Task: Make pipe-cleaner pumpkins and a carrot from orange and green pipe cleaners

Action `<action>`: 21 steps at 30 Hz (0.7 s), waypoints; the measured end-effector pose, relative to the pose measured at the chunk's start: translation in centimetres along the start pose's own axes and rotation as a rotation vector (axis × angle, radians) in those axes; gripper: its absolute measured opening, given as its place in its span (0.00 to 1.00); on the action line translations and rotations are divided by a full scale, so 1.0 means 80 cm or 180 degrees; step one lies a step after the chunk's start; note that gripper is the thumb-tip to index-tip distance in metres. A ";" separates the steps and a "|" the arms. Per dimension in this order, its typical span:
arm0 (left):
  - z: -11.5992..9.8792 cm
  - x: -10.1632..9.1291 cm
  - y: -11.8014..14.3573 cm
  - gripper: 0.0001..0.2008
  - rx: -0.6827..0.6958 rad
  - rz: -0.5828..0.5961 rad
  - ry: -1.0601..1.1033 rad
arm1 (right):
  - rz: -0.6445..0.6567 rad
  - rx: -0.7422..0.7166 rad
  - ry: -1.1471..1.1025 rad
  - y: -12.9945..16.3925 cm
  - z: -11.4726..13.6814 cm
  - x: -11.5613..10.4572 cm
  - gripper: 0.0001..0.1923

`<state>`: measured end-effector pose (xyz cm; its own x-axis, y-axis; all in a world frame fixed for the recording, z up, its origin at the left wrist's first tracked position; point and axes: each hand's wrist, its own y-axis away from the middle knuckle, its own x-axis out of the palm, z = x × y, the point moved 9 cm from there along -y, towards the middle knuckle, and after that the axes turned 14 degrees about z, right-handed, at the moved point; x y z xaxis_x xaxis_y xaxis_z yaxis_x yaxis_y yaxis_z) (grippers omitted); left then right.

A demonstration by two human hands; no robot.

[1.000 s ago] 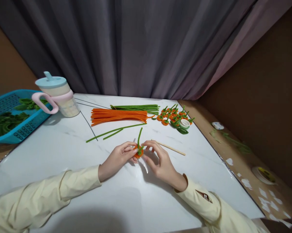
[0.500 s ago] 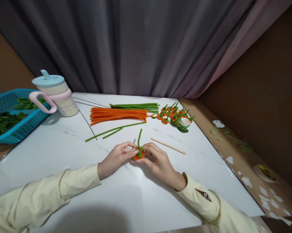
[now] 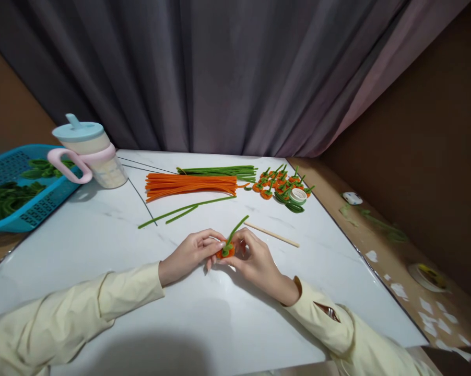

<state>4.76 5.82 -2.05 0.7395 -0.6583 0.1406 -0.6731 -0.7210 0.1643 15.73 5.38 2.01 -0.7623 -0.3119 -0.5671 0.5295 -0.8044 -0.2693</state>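
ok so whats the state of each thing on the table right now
left hand: pinching the orange coil
right hand: pinching the orange coil from the other side
orange coil: wound up, held between both hands
green stem: sticking out of the coil, tilted right
orange pipe cleaners: straight, bundled flat
green pipe cleaners: straight, bundled flat
finished pieces: heaped together
wooden stick: lying flat, untouched
cup: upright, lid on
blue basket: holding green pieces

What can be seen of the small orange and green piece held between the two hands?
The orange piece is a small round coil of fuzzy pipe-cleaner wire. A green stem of the same fuzzy wire rises from its middle and leans up and to the right. The left hand and right hand pinch it from either side with their fingertips, just above the white table.
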 end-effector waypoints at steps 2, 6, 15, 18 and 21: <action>0.000 0.000 -0.001 0.21 0.0050 0.0007 0.0067 | -0.0015 0.0112 -0.0036 0.000 -0.006 0.000 0.17; 0.000 -0.003 -0.001 0.21 0.0134 -0.0065 0.0238 | 0.0041 0.0267 -0.0182 -0.002 -0.012 -0.001 0.19; -0.006 -0.007 0.003 0.18 0.0279 -0.0190 0.0137 | 0.0462 -0.0232 0.0131 -0.004 0.011 0.005 0.07; -0.007 -0.006 0.002 0.18 0.0320 -0.0209 0.0068 | 0.0482 -0.0211 0.0145 -0.004 0.010 0.006 0.07; -0.008 -0.005 0.003 0.17 0.0397 -0.0262 -0.0005 | 0.0441 -0.0193 0.0197 -0.004 0.011 0.006 0.08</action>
<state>4.30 6.03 -1.43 0.7922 -0.5962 0.1303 -0.6060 -0.7938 0.0525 14.87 5.08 2.51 -0.6570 -0.3844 -0.6485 0.6508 -0.7234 -0.2306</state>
